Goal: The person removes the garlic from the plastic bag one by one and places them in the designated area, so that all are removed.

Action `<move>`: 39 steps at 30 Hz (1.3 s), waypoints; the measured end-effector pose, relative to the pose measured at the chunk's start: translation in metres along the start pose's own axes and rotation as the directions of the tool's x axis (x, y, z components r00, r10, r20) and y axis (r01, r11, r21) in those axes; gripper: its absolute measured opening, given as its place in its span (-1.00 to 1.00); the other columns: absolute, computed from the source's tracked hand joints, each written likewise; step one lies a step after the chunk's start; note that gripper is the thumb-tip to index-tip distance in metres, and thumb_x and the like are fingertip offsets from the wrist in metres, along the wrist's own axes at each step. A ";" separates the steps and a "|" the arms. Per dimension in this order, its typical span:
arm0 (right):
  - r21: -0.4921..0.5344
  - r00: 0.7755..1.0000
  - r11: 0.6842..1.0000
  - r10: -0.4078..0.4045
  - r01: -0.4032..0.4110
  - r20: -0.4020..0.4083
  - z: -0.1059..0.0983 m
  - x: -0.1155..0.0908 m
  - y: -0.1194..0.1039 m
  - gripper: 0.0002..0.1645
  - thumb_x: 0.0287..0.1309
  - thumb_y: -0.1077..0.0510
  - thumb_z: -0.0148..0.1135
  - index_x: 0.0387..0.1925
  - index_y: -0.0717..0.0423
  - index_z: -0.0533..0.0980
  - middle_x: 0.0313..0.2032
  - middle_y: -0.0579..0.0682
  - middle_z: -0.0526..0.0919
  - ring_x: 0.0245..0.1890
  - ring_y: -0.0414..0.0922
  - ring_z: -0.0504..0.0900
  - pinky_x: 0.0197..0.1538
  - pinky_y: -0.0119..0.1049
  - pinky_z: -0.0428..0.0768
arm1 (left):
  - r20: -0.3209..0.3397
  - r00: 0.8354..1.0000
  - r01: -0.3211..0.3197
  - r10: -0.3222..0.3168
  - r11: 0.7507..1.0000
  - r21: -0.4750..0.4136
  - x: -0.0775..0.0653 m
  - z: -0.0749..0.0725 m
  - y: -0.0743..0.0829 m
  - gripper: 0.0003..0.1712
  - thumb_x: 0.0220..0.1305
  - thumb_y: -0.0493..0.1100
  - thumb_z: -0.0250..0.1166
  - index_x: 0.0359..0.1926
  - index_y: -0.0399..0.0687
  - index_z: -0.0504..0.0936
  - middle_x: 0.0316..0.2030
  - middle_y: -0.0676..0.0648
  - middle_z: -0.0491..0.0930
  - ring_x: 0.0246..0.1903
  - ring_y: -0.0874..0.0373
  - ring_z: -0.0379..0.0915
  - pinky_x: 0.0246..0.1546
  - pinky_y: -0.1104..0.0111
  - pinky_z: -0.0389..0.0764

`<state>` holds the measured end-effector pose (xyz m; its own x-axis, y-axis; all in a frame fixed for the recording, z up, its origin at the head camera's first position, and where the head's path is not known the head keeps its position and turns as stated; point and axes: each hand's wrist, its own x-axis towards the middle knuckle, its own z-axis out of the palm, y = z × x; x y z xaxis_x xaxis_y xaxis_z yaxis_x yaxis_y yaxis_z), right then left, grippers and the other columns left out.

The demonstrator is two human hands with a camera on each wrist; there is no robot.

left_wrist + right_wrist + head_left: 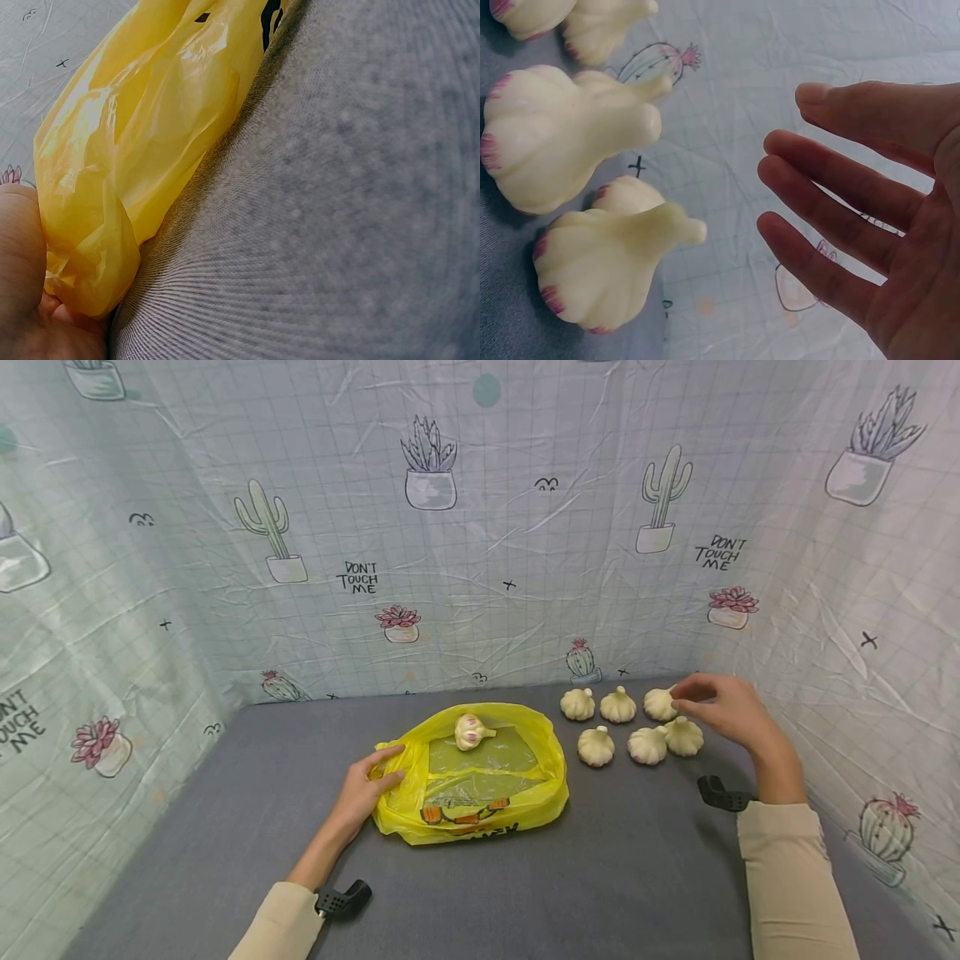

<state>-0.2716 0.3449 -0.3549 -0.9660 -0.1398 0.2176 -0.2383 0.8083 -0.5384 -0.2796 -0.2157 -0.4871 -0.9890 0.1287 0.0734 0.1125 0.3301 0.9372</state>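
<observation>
A yellow plastic bag (555, 777) lies with its mouth spread wide on the grey table. One garlic bulb (469, 732) with pink streaks is inside it. My left hand (358, 793) holds the bag's left rim; in the left wrist view the yellow plastic (97, 225) bunches against the thumb and palm. Over at the right, several garlic bulbs (596, 747) sit in two rough rows. My right hand (723, 706) hovers over the far right ones, thumb and fingers apart. In the right wrist view its fingers (832, 187) are clear of the nearest garlic bulb (600, 270).
A curtain (465, 543) printed with potted cacti hangs behind the grey table (637, 877) and at both sides. Its right side runs close to my right arm. Each wrist bears a black camera mount (343, 900).
</observation>
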 end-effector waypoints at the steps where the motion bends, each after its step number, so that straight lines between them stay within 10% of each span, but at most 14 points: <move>1: -0.002 1.000 1.000 -0.001 0.001 0.002 0.000 0.000 -0.001 -0.59 0.45 0.00 0.25 0.10 0.22 0.65 0.03 0.29 0.73 0.06 0.26 0.67 0.05 0.23 0.58 | 0.001 1.000 -0.001 0.001 1.000 0.001 0.000 0.000 0.000 -0.43 0.45 -0.19 0.29 0.44 -0.07 0.48 0.49 -0.18 0.37 0.61 -0.14 -0.01 0.57 -0.14 0.04; 39: -0.031 0.995 0.995 -0.096 0.096 -0.021 -0.002 0.001 -0.029 -0.69 0.46 0.04 0.23 0.01 0.15 0.69 -0.04 0.22 0.76 0.01 0.21 0.70 0.07 0.17 0.66 | 0.005 1.000 0.005 -0.005 1.000 0.002 0.000 -0.001 0.000 -0.43 0.46 -0.19 0.29 0.44 -0.06 0.48 0.49 -0.16 0.37 0.61 -0.13 0.00 0.56 -0.13 0.07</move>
<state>-0.2649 0.3226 -0.3371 -0.9362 -0.2052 0.2852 -0.3264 0.8084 -0.4898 -0.2801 -0.2164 -0.4869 -0.9890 0.1321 0.0670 0.1079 0.3323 0.9370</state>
